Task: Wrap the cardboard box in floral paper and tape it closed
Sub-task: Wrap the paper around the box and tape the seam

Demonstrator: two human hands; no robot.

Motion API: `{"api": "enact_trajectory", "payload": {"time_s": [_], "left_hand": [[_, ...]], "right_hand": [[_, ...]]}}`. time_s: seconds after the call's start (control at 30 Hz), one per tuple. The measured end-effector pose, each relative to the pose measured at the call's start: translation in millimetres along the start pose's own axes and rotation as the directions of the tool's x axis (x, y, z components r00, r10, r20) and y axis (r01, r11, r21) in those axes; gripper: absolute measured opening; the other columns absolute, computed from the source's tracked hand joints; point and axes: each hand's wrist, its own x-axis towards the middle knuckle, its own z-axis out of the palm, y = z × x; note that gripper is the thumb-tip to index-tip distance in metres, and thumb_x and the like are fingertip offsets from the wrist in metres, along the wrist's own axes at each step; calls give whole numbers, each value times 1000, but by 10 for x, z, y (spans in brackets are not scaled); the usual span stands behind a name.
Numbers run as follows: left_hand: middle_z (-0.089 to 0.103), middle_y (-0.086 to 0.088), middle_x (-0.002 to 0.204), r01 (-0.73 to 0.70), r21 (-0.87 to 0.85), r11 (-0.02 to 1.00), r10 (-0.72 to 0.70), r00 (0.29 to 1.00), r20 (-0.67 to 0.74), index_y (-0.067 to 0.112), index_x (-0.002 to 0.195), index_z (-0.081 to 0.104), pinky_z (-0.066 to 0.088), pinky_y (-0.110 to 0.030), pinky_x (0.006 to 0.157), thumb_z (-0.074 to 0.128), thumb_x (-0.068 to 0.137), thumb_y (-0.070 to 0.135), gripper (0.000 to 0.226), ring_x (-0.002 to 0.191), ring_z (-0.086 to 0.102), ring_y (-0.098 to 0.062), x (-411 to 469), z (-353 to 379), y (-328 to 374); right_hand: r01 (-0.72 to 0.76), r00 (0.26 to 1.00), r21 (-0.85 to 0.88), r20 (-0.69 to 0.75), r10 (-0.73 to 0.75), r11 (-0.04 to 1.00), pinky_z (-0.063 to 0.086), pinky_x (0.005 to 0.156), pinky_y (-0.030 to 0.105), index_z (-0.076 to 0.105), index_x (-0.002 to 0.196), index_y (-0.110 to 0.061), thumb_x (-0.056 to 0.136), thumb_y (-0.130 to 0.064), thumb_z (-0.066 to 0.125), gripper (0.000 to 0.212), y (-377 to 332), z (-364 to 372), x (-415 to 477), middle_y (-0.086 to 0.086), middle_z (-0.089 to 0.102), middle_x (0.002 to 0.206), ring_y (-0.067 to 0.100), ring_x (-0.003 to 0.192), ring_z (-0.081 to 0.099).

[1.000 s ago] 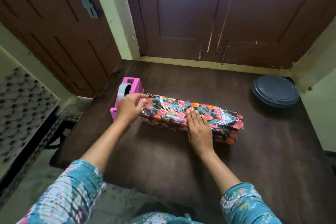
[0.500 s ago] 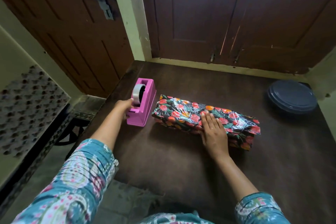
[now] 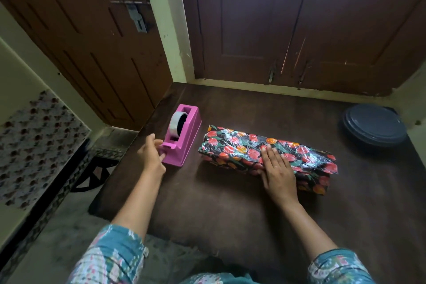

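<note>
L hand (image 3: 151,157) approx 8 o'clock: thumb up, fingers loosely curled, forearm pointing 1 o'clock. R hand (image 3: 279,173) approx 4 o'clock: palm down, fingers straight & together, forearm pointing 11.

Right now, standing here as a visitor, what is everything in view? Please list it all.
table: one, dark brown, fills the middle
wrapped box: one, black paper with red and orange flowers, lying on the table at centre
tape dispenser: one, pink, on the table left of the box, apart from it
tape roll: one, whitish, in the dispenser
round lid: one, dark grey, far right corner of the table
latched door: one, brown, left wall
double door: one, dark brown, behind the table
sleeves: two, teal patterned, bottom edge
left hand: fingertips at the dispenser's front end
right hand: flat on the box
</note>
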Motion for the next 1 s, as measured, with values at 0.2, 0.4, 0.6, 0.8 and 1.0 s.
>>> {"api": "enact_trajectory", "payload": {"time_s": [0.2, 0.4, 0.6, 0.8, 1.0], "left_hand": [[59, -1, 71, -188, 176, 966, 174, 980, 93, 13, 70, 58, 49, -27, 72, 59, 92, 18, 22, 73, 57, -13, 0, -145, -179], [57, -3, 67, -2, 332, 943, -41, 992, 122, 11, 72, 58, 51, -28, 66, 61, 91, 18, 20, 62, 54, -11, 193, -286, -245], [65, -11, 78, -85, 654, 751, 48, 996, 74, 2, 85, 66, 51, -37, 76, 63, 89, 20, 19, 78, 62, -26, 349, -284, -246], [68, -10, 63, -67, 588, 806, 37, 997, 62, 11, 63, 61, 45, -23, 51, 62, 90, 12, 27, 57, 54, -18, 295, -659, -484], [60, 7, 54, -76, 317, 945, -47, 931, 363, 10, 77, 65, 49, -15, 52, 62, 90, 18, 16, 53, 55, -4, -425, -80, -582]], "right_hand": [[-8, 1000, -2, 9, 8, 1000, 34, 106, 40, 49, 134, -4, 80, -16, 71, 60, -10, -2, 2, 14, 50, 137, 29, 128, 47], [-32, 999, 2, 10, 32, 999, 28, 108, 36, 51, 132, -3, 81, -23, 53, 55, -6, -20, 12, 15, 53, 135, 30, 125, 50], [-24, 999, 16, 34, 23, 1000, 30, 104, 44, 52, 131, -1, 79, -14, 72, 58, -37, -57, 24, 18, 53, 134, 33, 124, 50], [-84, 991, 101, 111, 73, 991, 29, 108, 41, 49, 134, -5, 76, -13, 74, 63, -66, -132, 68, 15, 49, 138, 33, 129, 45], [-155, 962, 313, 265, 71, 937, 10, 117, 34, 19, 149, -13, 86, -39, 63, 81, -25, -297, 124, 3, 15, 156, 19, 144, 16]]}}
